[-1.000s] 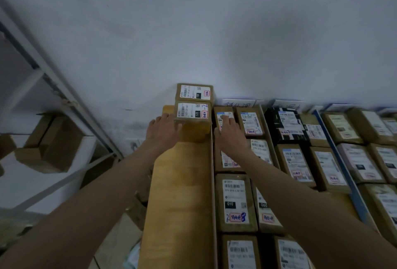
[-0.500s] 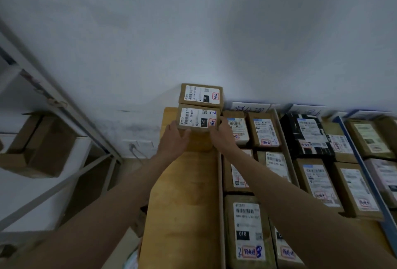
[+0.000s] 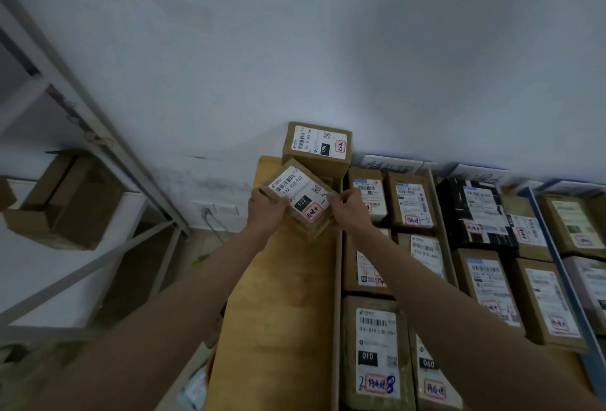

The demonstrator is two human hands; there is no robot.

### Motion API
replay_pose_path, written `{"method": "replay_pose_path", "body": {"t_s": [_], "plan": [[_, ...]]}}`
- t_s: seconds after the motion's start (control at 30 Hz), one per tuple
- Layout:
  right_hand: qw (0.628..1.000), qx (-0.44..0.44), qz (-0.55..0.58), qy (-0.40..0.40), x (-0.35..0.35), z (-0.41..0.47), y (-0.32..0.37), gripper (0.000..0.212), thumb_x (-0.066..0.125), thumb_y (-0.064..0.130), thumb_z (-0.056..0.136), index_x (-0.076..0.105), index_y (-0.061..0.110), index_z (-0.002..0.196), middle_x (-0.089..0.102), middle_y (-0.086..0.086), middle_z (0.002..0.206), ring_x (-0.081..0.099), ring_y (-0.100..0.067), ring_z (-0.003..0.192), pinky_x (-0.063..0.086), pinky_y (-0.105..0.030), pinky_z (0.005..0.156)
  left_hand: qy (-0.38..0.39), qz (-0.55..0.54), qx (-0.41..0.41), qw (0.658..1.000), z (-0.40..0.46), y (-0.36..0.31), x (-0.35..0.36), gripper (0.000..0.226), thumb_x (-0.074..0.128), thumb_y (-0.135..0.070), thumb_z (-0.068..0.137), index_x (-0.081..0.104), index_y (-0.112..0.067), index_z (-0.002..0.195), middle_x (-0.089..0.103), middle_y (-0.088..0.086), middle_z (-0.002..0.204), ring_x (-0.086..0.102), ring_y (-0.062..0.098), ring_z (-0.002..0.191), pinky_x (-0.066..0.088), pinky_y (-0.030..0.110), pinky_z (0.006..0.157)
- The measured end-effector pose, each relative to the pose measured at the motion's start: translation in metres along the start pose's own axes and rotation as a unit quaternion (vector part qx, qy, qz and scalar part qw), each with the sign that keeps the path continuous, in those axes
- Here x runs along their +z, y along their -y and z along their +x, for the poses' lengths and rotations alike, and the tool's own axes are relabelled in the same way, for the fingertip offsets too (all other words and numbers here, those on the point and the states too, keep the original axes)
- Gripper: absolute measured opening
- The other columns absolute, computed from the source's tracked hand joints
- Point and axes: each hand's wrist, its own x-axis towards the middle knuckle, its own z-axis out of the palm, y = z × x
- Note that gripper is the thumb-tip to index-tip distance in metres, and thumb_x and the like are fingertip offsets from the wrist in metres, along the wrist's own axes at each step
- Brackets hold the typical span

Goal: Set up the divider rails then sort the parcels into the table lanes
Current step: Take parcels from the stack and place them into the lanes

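Note:
A small brown parcel (image 3: 300, 197) with a white label marked 122 is tilted and lifted over the far end of the left lane. My left hand (image 3: 267, 212) grips its left side and my right hand (image 3: 347, 209) grips its right side. Behind it, against the wall, a second brown parcel (image 3: 318, 148) rests in the same lane. A thin pale divider rail (image 3: 336, 312) runs along the right edge of this lane. A blue divider rail (image 3: 557, 266) lies further right between rows of parcels.
The wooden table (image 3: 278, 312) shows bare wood in the left lane. Several labelled parcels, one with 010 (image 3: 377, 348) on it, fill the lanes to the right. A metal shelf frame (image 3: 98, 135) with an open cardboard box (image 3: 65, 204) stands at the left. The white wall is close behind.
Both hands closed on the sides of the nearer parcel, lifted it off the table and turned it clockwise toward me. The far parcel stayed put.

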Motion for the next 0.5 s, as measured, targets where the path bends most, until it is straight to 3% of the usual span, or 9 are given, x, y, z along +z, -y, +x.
{"method": "replay_pose_path", "body": {"t_s": [0.1,0.2,0.33,0.5], "plan": [[0.999,-0.014,-0.046,-0.003,-0.004,-0.007,0.001,0.041,0.060,0.043,0.094,0.044,0.012,0.115,0.039,-0.010,0.137,0.054,-0.029,0.117,0.054,-0.047,0.095,0.006,-0.037,0.005,0.999,-0.007,-0.002,-0.002,0.049,0.058,-0.018,0.098,0.036,-0.014,0.141,0.052,0.007,0.139,0.057,0.026,0.119,0.057,0.034,0.076],[0.995,-0.026,-0.086,0.040,-0.012,-0.022,0.002,0.050,0.061,0.050,0.092,0.046,0.011,0.120,0.058,-0.011,0.124,0.062,-0.026,0.107,0.056,-0.047,0.091,0.021,-0.023,0.038,0.999,-0.014,-0.006,-0.010,0.050,0.059,-0.019,0.098,0.038,-0.019,0.143,0.051,0.001,0.141,0.061,0.023,0.111,0.051,0.025,0.063],[0.979,-0.047,-0.173,0.100,-0.021,-0.051,0.009,0.048,0.048,0.045,0.100,0.052,0.005,0.127,0.066,-0.010,0.113,0.069,-0.028,0.096,0.060,-0.042,0.083,0.061,0.021,0.068,0.996,-0.027,-0.017,-0.023,0.052,0.062,-0.022,0.095,0.041,-0.020,0.143,0.052,0.000,0.142,0.062,0.022,0.109,0.057,0.034,0.076],[0.977,-0.042,-0.186,0.091,-0.039,-0.086,0.021,0.048,0.045,0.044,0.102,0.062,0.002,0.119,0.067,-0.013,0.114,0.064,-0.025,0.106,0.054,-0.040,0.095,0.101,0.086,0.100,0.986,-0.057,-0.046,-0.034,0.054,0.062,-0.027,0.096,0.042,-0.019,0.145,0.053,0.003,0.142,0.060,0.025,0.116,0.055,0.041,0.092]]}}
